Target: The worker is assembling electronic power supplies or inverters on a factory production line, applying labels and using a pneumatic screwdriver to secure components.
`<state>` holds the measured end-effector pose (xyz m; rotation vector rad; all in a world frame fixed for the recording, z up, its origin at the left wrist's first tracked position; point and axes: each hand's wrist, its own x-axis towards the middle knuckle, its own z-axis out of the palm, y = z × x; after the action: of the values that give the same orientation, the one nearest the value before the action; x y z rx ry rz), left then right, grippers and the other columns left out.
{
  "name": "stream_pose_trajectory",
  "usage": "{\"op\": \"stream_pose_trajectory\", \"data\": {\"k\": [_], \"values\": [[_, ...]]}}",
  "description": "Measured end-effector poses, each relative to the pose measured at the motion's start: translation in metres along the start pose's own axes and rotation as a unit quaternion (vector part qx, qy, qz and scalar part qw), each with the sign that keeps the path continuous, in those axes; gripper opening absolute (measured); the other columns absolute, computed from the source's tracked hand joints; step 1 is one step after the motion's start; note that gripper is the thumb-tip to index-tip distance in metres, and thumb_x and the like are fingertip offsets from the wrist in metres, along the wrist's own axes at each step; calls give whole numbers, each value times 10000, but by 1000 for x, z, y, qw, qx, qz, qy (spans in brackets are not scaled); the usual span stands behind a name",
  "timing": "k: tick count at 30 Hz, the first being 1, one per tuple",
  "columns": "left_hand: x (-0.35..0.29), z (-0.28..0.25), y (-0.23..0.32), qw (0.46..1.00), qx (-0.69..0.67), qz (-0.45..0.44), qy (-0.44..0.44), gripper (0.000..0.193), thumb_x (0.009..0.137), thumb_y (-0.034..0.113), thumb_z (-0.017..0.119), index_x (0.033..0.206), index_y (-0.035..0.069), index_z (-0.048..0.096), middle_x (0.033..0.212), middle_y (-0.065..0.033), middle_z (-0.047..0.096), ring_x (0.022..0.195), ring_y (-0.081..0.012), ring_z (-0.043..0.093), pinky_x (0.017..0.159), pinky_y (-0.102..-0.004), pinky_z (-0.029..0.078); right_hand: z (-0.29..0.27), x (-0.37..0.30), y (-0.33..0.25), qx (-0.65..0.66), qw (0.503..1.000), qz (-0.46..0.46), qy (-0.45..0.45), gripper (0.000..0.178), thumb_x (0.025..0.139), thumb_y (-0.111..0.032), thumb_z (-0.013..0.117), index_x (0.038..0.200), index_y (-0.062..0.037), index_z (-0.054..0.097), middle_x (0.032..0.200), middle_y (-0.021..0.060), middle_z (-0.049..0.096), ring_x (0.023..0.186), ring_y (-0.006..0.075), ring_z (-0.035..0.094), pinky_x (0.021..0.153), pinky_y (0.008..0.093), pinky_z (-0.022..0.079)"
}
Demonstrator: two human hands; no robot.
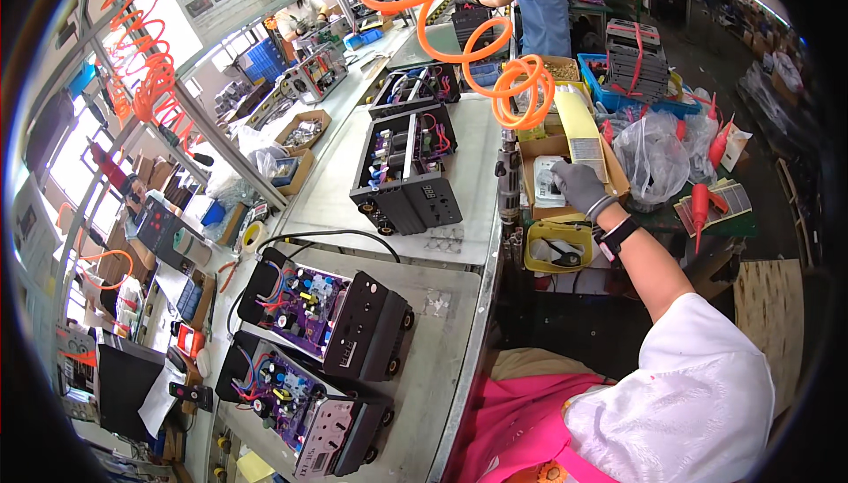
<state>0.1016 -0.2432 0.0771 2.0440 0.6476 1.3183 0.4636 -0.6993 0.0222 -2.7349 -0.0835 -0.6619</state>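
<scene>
My right hand (580,188), in a grey glove with a dark band at the wrist, reaches into a cardboard box (541,144) to the right of the bench. Its fingers are closed at the edge of a white flat piece (545,184) with a dark patch; the fingertips are partly hidden. My left hand is out of sight. On the bench stand two open black device housings (362,342) (331,425) with purple circuit boards and coloured wires. Farther along is another open black housing (406,169) with a display on its end panel.
An orange coiled air hose (521,94) hangs over the bench. A yellow bin (558,244), clear plastic bags (652,156) and red-tipped bottles (700,209) are at the right. A co-worker in a blue shirt (541,6) stands at the far end. Screwdrivers hang at the left.
</scene>
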Motion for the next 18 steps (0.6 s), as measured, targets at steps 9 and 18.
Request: {"op": "stream_pose_trajectory", "data": {"k": [9,18], "values": [[-14,50,60,824,-305,-291,-379,210,936,139,544,1067,-14,602,838,-92,655,753,-143,612,620,-223,464,-116,-74,-145,108,944,-255,178,103,773,-54,635,845,-93,574,689,66,549,600,273,545,535,385,421],[-7,78,77,703,-475,-342,-405,370,954,392,530,1046,34,528,642,6,475,478,-67,403,437,-218,362,-82,-138,-275,339,807,-484,20,263,786,-115,685,1038,-43,660,933,100,682,733,193,681,559,267,547]]}}
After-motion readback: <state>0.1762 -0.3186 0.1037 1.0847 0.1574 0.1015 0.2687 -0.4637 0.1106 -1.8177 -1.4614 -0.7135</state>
